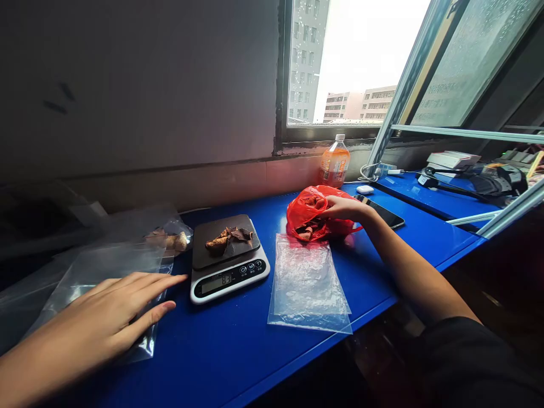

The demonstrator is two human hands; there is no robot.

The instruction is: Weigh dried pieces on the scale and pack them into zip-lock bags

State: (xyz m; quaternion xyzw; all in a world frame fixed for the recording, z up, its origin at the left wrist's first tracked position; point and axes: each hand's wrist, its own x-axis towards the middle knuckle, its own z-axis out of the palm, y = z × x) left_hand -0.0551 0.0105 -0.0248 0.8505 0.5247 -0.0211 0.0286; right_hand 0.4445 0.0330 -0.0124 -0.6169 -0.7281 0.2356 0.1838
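Observation:
My left hand (123, 309) is stretched out flat with fingers apart, over clear plastic bags (106, 260) and just left of the scale. My right hand (342, 208) reaches into the mouth of a red plastic bag (297, 212); its fingertips are hidden among brown dried pieces in the bag. On the dark plate of a white digital kitchen scale (233, 292) lie several brown dried pieces (227, 239). The scale's display seems to read 83. Flat clear plastic bags (312, 283) lie between the scale and the table's front edge, partly beneath the red bag.
A bottle of orange drink (335, 161) stands by the window behind the red bag. A phone (382, 211) and a white earbud case (364, 190) lie to its right. A clear bag with pale brown pieces (172, 241) sits left of the scale. A metal frame (463, 134) rises at right.

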